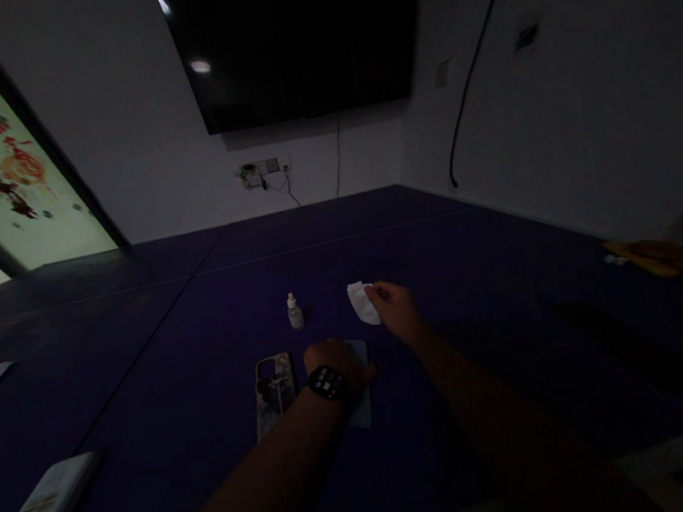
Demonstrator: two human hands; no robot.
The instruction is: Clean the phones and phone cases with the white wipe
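One purple tabletop [474, 273], pale walls [112, 110]

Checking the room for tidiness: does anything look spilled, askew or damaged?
The wall outlets below the screen look odd: thin wires bunch untidily at their left end. The small bottle stands upright and no spill shows, though the dark picture could hide small marks.

A wall screen [303, 41] and broad table [468, 274] suggest a meeting room.

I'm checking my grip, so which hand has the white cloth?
Your right hand: it pinches the white cloth. Your left hand, with the watch at its wrist, lies over what looks like a blue phone.
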